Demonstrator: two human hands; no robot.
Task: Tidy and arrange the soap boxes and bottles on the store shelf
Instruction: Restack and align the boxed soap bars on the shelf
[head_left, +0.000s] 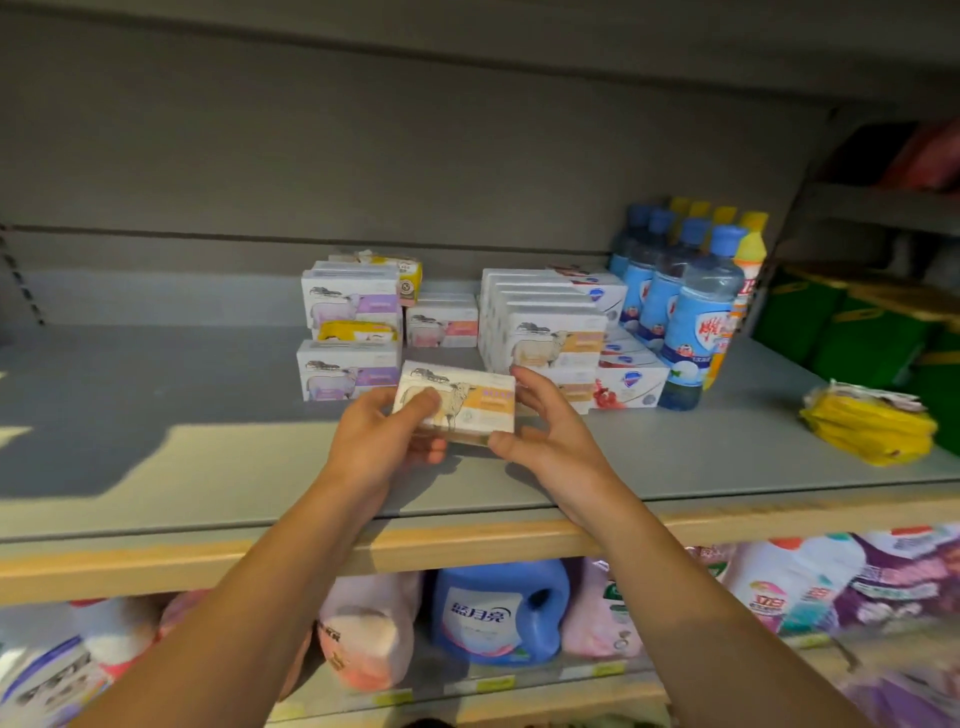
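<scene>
Holding a soap box (457, 397) between both hands, the person stands at the grey shelf (208, 467), arms reaching in over its wooden front edge. The left hand (382, 434) grips the box's left end, thumb across the printed face and fingers curled underneath. The right hand (550, 431) takes the right end, fingertips at the top corner and thumb at the bottom edge. The box has a sheep picture and an orange label, and it is lifted just above the shelf, tilted a little, in front of the stock.

Behind it on the left is a stack of boxes with purple labels (350, 332), a yellow packet (357, 331) wedged between them. A single pink-label box (442, 326) sits further back in the middle. On the right stands a row of orange-label boxes (545, 322), with flat white soap boxes (631, 382) piled just beside them. Next come blue bottles (698, 322) in a file, and yellow-capped bottles (750, 260) behind those. A pile of yellow packets (867, 428) lies well apart at the right end.

Below, the lower shelf holds a blue detergent jug (498, 613) among pink and purple refill bags.
</scene>
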